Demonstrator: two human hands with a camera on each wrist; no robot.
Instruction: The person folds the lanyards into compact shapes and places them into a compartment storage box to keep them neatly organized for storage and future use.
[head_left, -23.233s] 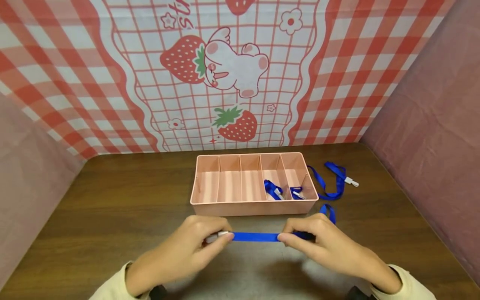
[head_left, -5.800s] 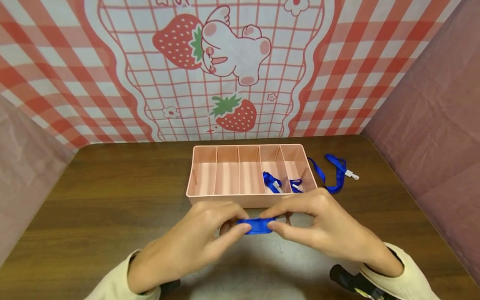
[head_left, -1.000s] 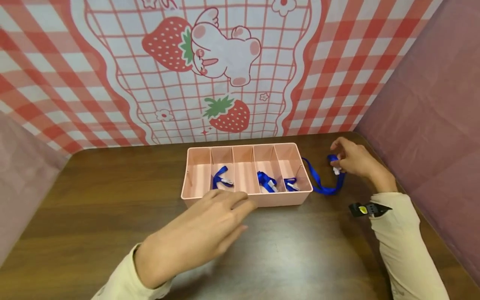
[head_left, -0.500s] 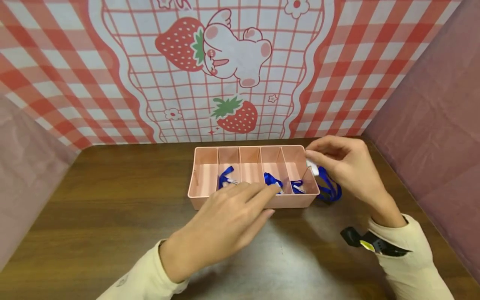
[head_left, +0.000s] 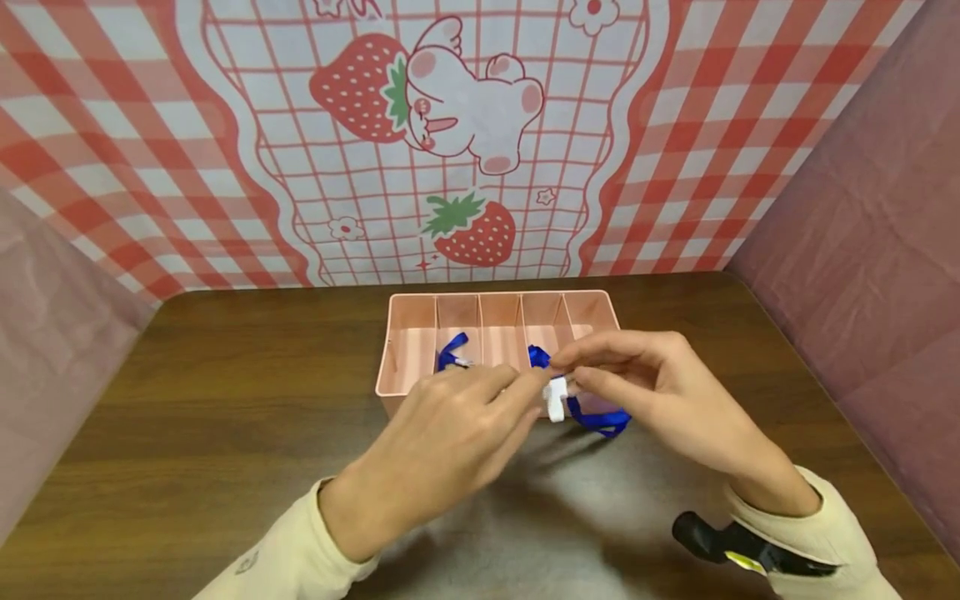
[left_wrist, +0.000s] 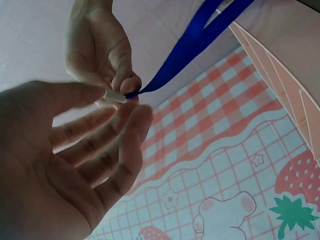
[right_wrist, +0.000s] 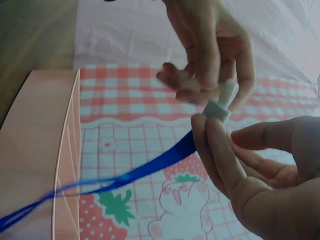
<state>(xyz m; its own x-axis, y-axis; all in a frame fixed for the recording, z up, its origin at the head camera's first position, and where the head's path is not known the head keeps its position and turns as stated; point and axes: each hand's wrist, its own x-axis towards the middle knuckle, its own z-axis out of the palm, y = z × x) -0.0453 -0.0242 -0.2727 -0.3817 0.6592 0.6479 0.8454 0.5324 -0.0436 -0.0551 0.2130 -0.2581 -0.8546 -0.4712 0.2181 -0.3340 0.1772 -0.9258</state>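
A blue lanyard (head_left: 600,423) with a white plastic clip (head_left: 556,398) is held up in front of the box. My right hand (head_left: 678,408) pinches it just beside the clip, as the right wrist view shows, and the strap (right_wrist: 162,159) trails away in a loop. My left hand (head_left: 450,429) is at the clip's other side, thumb tip close to it and fingers loosely bent; whether it touches cannot be told. Behind the hands stands a pink divided box (head_left: 411,333). One folded lanyard (head_left: 452,348) lies in its second compartment from the left, another blue lanyard (head_left: 538,357) in the fourth.
My hands hide part of the box's front and its right compartment. Brown wooden tabletop (head_left: 247,383) surrounds the box. A red-and-white strawberry cloth (head_left: 480,150) hangs at the back, with a pinkish cloth (head_left: 847,225) at the right side.
Earlier, my hands folded another lanyard, now in the second compartment. My right hand has since picked up the last lanyard from the table's right and brought it left to my left hand.
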